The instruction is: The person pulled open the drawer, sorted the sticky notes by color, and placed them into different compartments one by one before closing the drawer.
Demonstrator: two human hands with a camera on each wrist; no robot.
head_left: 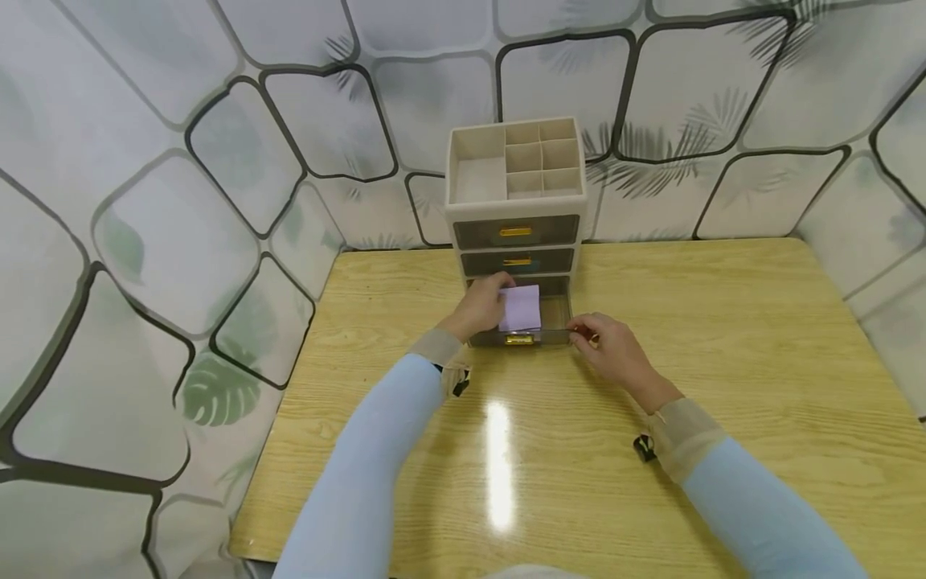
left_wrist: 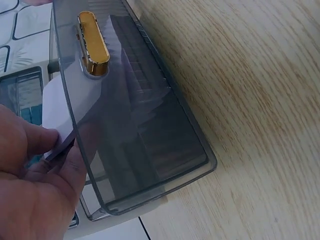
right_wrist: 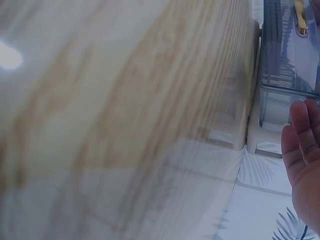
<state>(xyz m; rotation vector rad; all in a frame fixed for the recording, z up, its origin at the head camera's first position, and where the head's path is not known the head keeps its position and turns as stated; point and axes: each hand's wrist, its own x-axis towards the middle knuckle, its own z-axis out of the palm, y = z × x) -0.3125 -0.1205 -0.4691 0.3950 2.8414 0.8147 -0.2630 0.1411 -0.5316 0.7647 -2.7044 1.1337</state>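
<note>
A small beige cabinet (head_left: 515, 206) has its bottom drawer (head_left: 555, 304) pulled out, showing a smoky see-through front and a gold handle (left_wrist: 94, 42). Inside lies a lilac paper stack or folded sheet (head_left: 521, 309). My left hand (head_left: 481, 307) reaches over the drawer's left side and pinches the lilac paper's edge between thumb and fingers, as the left wrist view shows. At the drawer's front right corner, my right hand (head_left: 611, 346) holds the rim with its fingertips. In the right wrist view the right fingers (right_wrist: 301, 125) are beside the drawer wall; the thumb is hidden there.
Two closed dark drawers (head_left: 517, 232) sit above the pulled-out one. The cabinet's top has an open divided tray (head_left: 476, 178). It stands at the back of a wood-grain table (head_left: 723, 362), against a patterned cloth wall (head_left: 448, 96).
</note>
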